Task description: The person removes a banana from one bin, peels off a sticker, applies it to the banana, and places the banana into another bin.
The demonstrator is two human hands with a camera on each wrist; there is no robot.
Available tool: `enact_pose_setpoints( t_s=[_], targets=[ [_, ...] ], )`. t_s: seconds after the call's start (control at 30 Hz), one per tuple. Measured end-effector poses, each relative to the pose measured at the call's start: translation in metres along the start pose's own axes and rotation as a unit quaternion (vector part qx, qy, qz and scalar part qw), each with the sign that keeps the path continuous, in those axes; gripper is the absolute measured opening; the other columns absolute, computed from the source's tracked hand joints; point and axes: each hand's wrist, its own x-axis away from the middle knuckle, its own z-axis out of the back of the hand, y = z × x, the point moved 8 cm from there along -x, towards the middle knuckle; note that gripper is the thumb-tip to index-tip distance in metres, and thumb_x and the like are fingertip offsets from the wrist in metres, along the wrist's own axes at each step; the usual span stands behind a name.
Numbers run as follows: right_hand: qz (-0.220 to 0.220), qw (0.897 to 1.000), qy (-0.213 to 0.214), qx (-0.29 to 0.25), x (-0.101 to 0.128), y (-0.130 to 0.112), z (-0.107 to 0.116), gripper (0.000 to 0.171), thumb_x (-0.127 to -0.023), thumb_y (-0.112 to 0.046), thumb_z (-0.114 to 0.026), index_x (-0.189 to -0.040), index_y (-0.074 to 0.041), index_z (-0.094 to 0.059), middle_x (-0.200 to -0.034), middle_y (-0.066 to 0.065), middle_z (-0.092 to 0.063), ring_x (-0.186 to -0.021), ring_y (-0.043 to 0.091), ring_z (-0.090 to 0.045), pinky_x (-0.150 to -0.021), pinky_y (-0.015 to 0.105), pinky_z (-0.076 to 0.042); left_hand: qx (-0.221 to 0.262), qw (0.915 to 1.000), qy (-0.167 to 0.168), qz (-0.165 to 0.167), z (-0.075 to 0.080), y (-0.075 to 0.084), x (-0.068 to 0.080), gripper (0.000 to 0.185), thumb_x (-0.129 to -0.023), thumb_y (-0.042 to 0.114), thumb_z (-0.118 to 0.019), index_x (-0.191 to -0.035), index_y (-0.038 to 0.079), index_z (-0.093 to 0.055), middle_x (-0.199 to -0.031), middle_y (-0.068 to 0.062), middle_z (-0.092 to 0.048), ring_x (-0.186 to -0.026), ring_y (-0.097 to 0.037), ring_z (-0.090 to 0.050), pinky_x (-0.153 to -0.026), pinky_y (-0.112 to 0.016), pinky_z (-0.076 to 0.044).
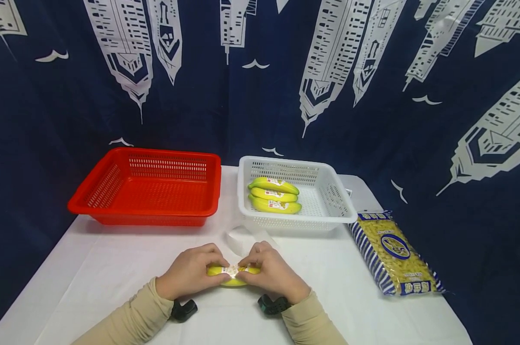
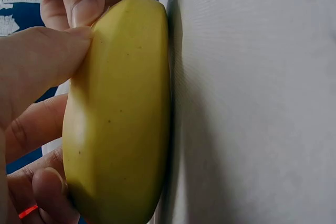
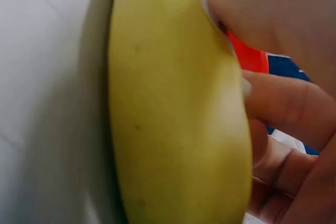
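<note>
Head view: left hand (image 1: 190, 275) and right hand (image 1: 273, 274) fingers (image 2: 42, 61) curl round, pinching banana (image 1: 233, 277) | banana lies on white table (image 1: 350, 297), near edge | behind: white basket (image 1: 329, 211) with three bananas (image 1: 273, 195), red basket (image 1: 147, 187); pasta bag (image 1: 393, 251) at right

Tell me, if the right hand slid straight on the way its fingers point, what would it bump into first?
The right hand points across the banana toward the left hand. It would probably meet the left hand's fingers first, since they nearly touch already.
</note>
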Motion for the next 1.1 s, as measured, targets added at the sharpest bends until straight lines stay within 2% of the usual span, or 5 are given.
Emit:
enact_pose_setpoints(
  t_s=[0.23, 0.43, 0.67, 0.87, 1.1],
  targets=[
    [-0.015, 0.999, -0.009, 0.042, 0.005, 0.001, 0.007, 0.03, -0.081, -0.033, -0.088, -0.106, -0.017, -0.083, -0.091, -0.012, -0.056, -0.091, 0.006, -0.044, -0.078, 0.02, -0.042, 0.002, 1.0, 0.0, 0.002, 0.001, -0.001, -0.002, 0.02, -0.081, 0.044, -0.087, -0.094, 0.03, -0.079, -0.09, 0.022, -0.061, -0.076, 0.005, -0.053, -0.066, -0.019, -0.045],
    [-0.034, 0.998, -0.019, 0.053, 0.006, 0.004, 0.01, 0.035, -0.082, -0.038, -0.087, -0.109, -0.017, -0.083, -0.091, -0.012, -0.058, -0.092, 0.007, -0.047, -0.079, 0.022, -0.043, 0.004, 1.0, -0.001, 0.004, 0.003, -0.002, -0.004, 0.02, -0.081, 0.042, -0.087, -0.094, 0.029, -0.079, -0.09, 0.021, -0.063, -0.078, 0.004, -0.057, -0.069, -0.021, -0.049],
    [0.002, 0.999, -0.029, 0.028, 0.005, -0.003, 0.004, 0.031, -0.084, -0.031, -0.086, -0.112, -0.018, -0.081, -0.098, -0.009, -0.061, -0.097, 0.007, -0.049, -0.083, 0.021, -0.044, -0.003, 0.9997, -0.012, -0.021, 0.005, 0.004, 0.0, 0.023, -0.085, 0.038, -0.084, -0.108, 0.034, -0.08, -0.093, 0.021, -0.063, -0.076, 0.004, -0.054, -0.066, -0.019, -0.045],
    [0.003, 0.998, -0.048, 0.034, 0.006, -0.003, -0.001, 0.029, -0.085, -0.036, -0.085, -0.11, -0.022, -0.081, -0.096, -0.012, -0.062, -0.096, 0.005, -0.048, -0.081, 0.019, -0.043, -0.031, 0.999, -0.016, -0.028, 0.005, 0.008, 0.0, 0.019, -0.084, 0.04, -0.084, -0.103, 0.038, -0.08, -0.091, 0.022, -0.061, -0.074, 0.005, -0.053, -0.064, -0.018, -0.044],
    [0.014, 0.997, -0.059, 0.038, 0.01, -0.002, 0.0, 0.029, -0.086, -0.032, -0.085, -0.112, -0.018, -0.081, -0.098, -0.01, -0.068, -0.095, 0.004, -0.054, -0.083, 0.019, -0.047, -0.045, 0.9987, -0.022, -0.01, 0.004, 0.005, 0.002, 0.019, -0.084, 0.049, -0.082, -0.097, 0.035, -0.08, -0.09, 0.023, -0.062, -0.074, 0.006, -0.054, -0.062, -0.018, -0.045]
  ],
)
